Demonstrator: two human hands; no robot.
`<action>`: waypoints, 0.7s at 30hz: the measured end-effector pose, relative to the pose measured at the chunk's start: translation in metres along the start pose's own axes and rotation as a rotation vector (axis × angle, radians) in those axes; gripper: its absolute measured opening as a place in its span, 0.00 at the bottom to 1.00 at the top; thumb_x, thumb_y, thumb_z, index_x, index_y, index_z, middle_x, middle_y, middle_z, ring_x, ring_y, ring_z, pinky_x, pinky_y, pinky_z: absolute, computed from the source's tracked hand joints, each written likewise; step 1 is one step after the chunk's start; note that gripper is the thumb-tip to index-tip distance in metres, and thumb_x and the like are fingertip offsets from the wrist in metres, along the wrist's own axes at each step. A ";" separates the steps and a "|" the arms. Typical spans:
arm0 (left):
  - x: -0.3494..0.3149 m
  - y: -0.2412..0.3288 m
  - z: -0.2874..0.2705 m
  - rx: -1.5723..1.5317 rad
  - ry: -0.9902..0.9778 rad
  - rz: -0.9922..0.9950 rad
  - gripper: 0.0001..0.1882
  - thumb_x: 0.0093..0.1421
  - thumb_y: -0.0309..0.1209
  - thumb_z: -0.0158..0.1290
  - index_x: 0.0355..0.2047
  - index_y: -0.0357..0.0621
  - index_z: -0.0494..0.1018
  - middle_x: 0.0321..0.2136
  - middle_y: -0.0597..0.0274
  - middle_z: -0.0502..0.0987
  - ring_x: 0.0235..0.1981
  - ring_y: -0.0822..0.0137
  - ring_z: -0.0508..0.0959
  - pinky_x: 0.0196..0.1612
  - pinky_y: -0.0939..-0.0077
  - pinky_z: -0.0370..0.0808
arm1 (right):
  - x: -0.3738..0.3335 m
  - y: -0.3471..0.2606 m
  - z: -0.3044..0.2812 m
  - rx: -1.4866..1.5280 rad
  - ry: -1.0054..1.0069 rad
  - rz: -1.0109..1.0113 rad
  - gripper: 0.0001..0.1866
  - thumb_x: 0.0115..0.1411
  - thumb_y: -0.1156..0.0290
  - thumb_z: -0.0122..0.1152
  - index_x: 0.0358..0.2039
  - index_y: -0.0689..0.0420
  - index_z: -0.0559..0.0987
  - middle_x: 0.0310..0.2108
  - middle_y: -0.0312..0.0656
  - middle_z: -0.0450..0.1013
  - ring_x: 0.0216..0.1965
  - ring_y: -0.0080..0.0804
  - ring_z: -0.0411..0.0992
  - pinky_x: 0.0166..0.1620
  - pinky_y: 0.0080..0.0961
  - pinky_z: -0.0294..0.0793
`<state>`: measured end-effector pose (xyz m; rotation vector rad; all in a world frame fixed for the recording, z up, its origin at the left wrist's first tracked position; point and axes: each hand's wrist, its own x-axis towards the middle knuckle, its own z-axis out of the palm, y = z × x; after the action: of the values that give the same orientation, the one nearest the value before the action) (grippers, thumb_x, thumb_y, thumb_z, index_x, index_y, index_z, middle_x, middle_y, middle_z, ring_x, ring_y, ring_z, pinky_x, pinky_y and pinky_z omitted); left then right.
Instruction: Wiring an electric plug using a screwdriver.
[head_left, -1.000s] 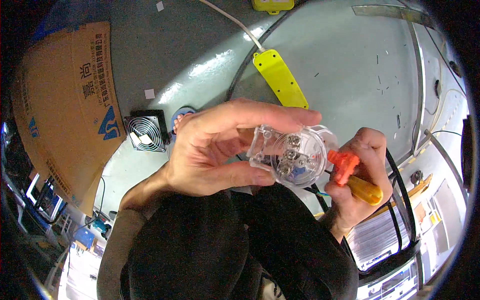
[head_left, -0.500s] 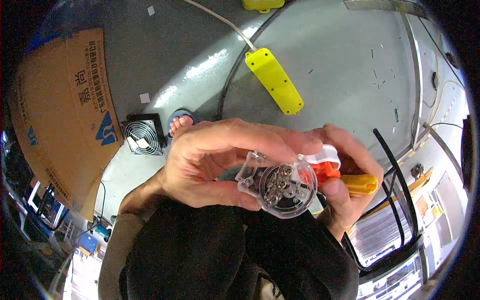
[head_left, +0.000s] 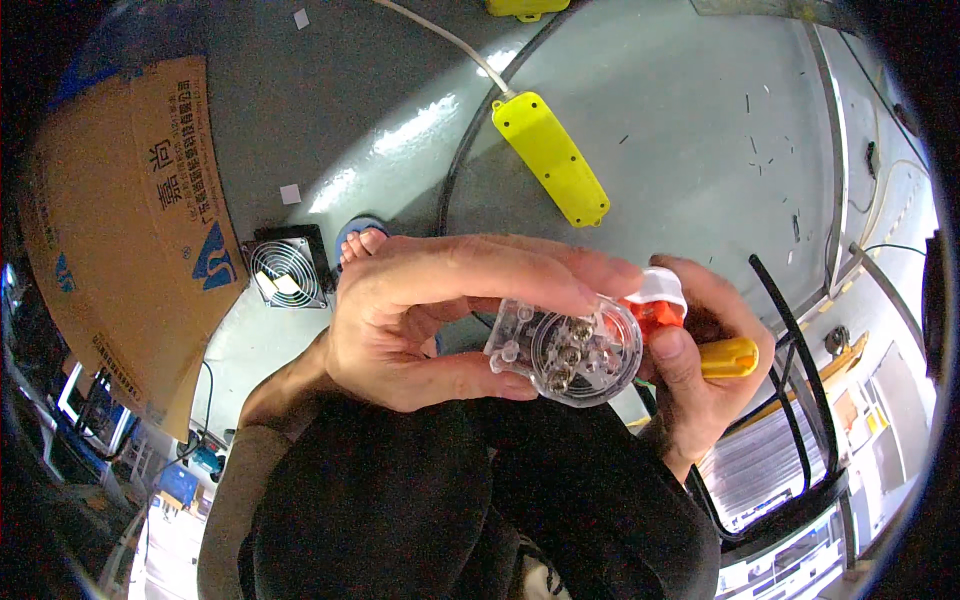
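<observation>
My left hand [head_left: 440,290] pinches a clear round plastic housing [head_left: 572,355] between the thumb below and the fingers above. Several shiny metal screw terminals show inside it, and a squarish clear end points left. Right beside the housing, my right hand [head_left: 715,330] is closed around a white-capped, orange-red piece [head_left: 655,310]. A yellow handle [head_left: 728,358] also sticks out of my right hand to the right; what it belongs to is hidden by the fingers. Both hands are close together above my dark-clothed lap [head_left: 400,490].
A yellow power strip [head_left: 550,158] with a pale cord lies on the grey floor ahead. To the left are a big cardboard sheet [head_left: 120,200] and a small fan [head_left: 288,275] near a sandalled foot [head_left: 360,240]. A black metal frame [head_left: 800,400] stands at right.
The clear housing has turned and shifted slightly right and upward. The white-capped orange-red piece has tilted a little, still in my right hand.
</observation>
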<state>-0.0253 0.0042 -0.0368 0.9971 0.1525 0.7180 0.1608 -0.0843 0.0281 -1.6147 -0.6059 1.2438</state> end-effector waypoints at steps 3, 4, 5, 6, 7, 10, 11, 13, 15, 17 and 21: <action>-0.002 0.002 0.001 -0.008 0.051 -0.026 0.26 0.49 0.26 0.61 0.47 0.31 0.64 0.48 0.27 0.65 0.52 0.36 0.66 0.53 0.47 0.66 | 0.000 -0.003 0.008 0.159 0.032 0.008 0.27 0.40 0.79 0.71 0.43 0.71 0.73 0.29 0.44 0.75 0.28 0.22 0.72 0.30 0.15 0.68; -0.002 0.004 0.003 -0.053 0.093 -0.062 0.26 0.49 0.26 0.61 0.47 0.30 0.64 0.49 0.27 0.65 0.52 0.38 0.67 0.53 0.48 0.67 | 0.001 -0.004 0.009 0.267 0.001 -0.003 0.30 0.38 0.80 0.72 0.45 0.71 0.73 0.29 0.44 0.75 0.28 0.22 0.71 0.30 0.14 0.67; -0.003 0.007 0.003 -0.051 0.094 -0.062 0.26 0.49 0.26 0.61 0.47 0.30 0.64 0.49 0.27 0.65 0.52 0.38 0.67 0.53 0.48 0.67 | 0.000 -0.002 0.004 0.268 0.000 -0.002 0.30 0.38 0.80 0.72 0.45 0.71 0.73 0.29 0.44 0.75 0.28 0.22 0.71 0.30 0.14 0.67; -0.003 0.011 0.003 -0.151 0.131 -0.095 0.27 0.48 0.19 0.58 0.49 0.29 0.64 0.50 0.32 0.65 0.54 0.44 0.66 0.55 0.54 0.65 | -0.002 0.001 -0.004 0.091 -0.039 -0.051 0.31 0.36 0.79 0.73 0.44 0.71 0.73 0.29 0.44 0.76 0.28 0.21 0.72 0.30 0.15 0.68; -0.004 0.014 0.003 -0.250 0.168 -0.128 0.28 0.46 0.13 0.56 0.50 0.28 0.63 0.52 0.37 0.65 0.57 0.50 0.65 0.57 0.59 0.64 | -0.004 0.003 -0.009 -0.085 -0.079 -0.101 0.32 0.34 0.79 0.74 0.44 0.71 0.73 0.29 0.44 0.76 0.27 0.21 0.72 0.30 0.15 0.68; -0.003 0.011 0.003 -0.180 0.116 -0.091 0.29 0.46 0.13 0.57 0.50 0.28 0.64 0.53 0.36 0.64 0.56 0.50 0.65 0.56 0.60 0.66 | -0.003 0.002 -0.009 -0.099 -0.085 -0.165 0.33 0.33 0.77 0.75 0.44 0.71 0.74 0.28 0.44 0.76 0.26 0.21 0.72 0.30 0.15 0.68; -0.003 0.010 0.002 -0.180 0.116 -0.092 0.29 0.46 0.13 0.57 0.50 0.28 0.64 0.53 0.36 0.64 0.56 0.50 0.65 0.56 0.60 0.66 | -0.002 0.003 -0.009 -0.099 -0.085 -0.165 0.33 0.33 0.77 0.75 0.44 0.71 0.74 0.28 0.44 0.76 0.26 0.21 0.72 0.30 0.15 0.68; -0.004 0.008 0.002 -0.151 0.114 -0.116 0.29 0.45 0.13 0.58 0.49 0.28 0.65 0.52 0.37 0.65 0.56 0.50 0.65 0.56 0.60 0.65 | -0.001 0.005 -0.008 -0.097 -0.039 -0.200 0.33 0.33 0.76 0.76 0.43 0.71 0.74 0.28 0.44 0.76 0.26 0.22 0.72 0.31 0.16 0.69; -0.001 0.005 -0.003 -0.077 0.075 -0.060 0.28 0.44 0.14 0.58 0.49 0.28 0.66 0.52 0.37 0.65 0.56 0.50 0.65 0.56 0.59 0.65 | 0.002 0.005 -0.006 -0.137 -0.049 -0.212 0.33 0.33 0.76 0.76 0.43 0.70 0.74 0.29 0.43 0.76 0.26 0.22 0.72 0.31 0.16 0.69; -0.001 0.004 -0.004 0.000 0.035 -0.001 0.28 0.43 0.14 0.59 0.48 0.28 0.66 0.51 0.38 0.66 0.56 0.50 0.65 0.56 0.59 0.64 | 0.001 0.004 -0.006 -0.177 -0.060 -0.228 0.33 0.33 0.76 0.76 0.43 0.70 0.75 0.29 0.43 0.76 0.26 0.22 0.73 0.32 0.17 0.70; -0.003 0.005 -0.001 0.023 0.062 -0.011 0.27 0.49 0.31 0.61 0.47 0.34 0.65 0.48 0.26 0.64 0.50 0.40 0.68 0.48 0.54 0.71 | 0.003 0.005 -0.007 -0.196 -0.102 -0.246 0.32 0.31 0.76 0.76 0.41 0.70 0.76 0.30 0.44 0.77 0.27 0.22 0.73 0.32 0.17 0.70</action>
<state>-0.0303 0.0043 -0.0340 0.9961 0.2205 0.7386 0.1673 -0.0870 0.0224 -1.5856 -0.9859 1.1147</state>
